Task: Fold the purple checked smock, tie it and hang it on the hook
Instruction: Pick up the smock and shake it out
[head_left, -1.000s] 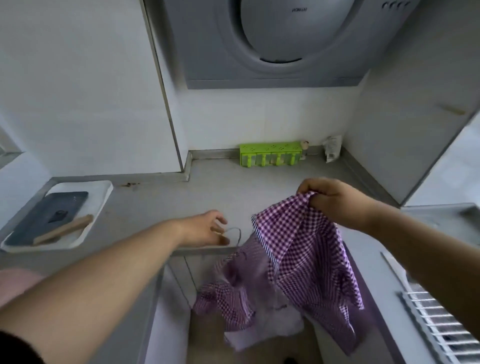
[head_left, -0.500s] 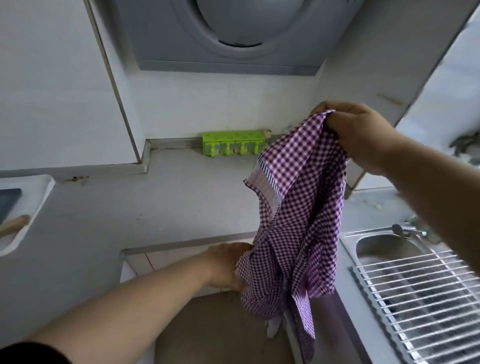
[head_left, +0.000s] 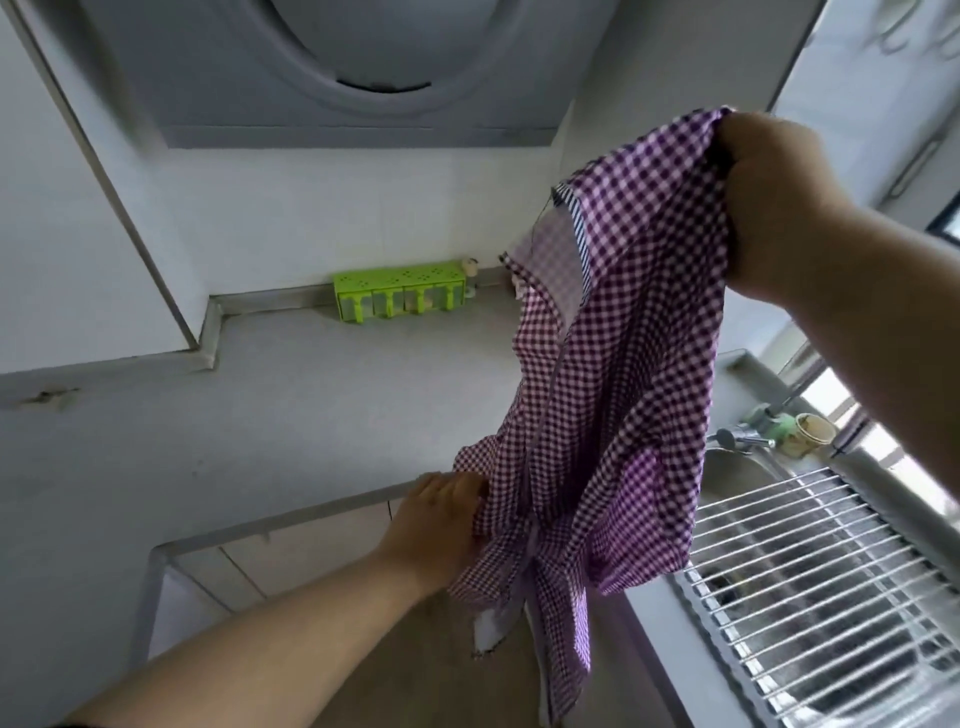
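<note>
Two bare hands are working one garment in the head view, the only cam here. The right hand (head_left: 769, 208) is raised high at upper right, fingers curled over a bunched top edge of the purple checked smock (head_left: 634, 374); its grip is closed tight round the cloth. The smock is hanging down from that fist in loose folds, in the air above the front edge of the worktop (head_left: 270, 415) and the gap in front of it, w/ a paler lining and a striped trim showing near the top. Its lower end is trailing down past the worktop edge toward the bottom of the frame. The left hand (head_left: 441, 525) is reaching in from lower left & meeting the smock's lower left fold; fingertips are hidden behind the cloth, so can't tell if that grip is pinching the fabric or only touching it.

Behind, a green rack (head_left: 400, 293) is sitting at the back of the worktop against the wall, well apart from the smock. A grey range hood (head_left: 363, 78) is hanging overhead. At right, a wire rack (head_left: 831, 597) is lying across a steel sink (head_left: 737, 473), w/ a tap (head_left: 743, 439) and a small cup (head_left: 810, 431) just beside it near the window. The smock's right edge is hanging near the sink's left rim.
</note>
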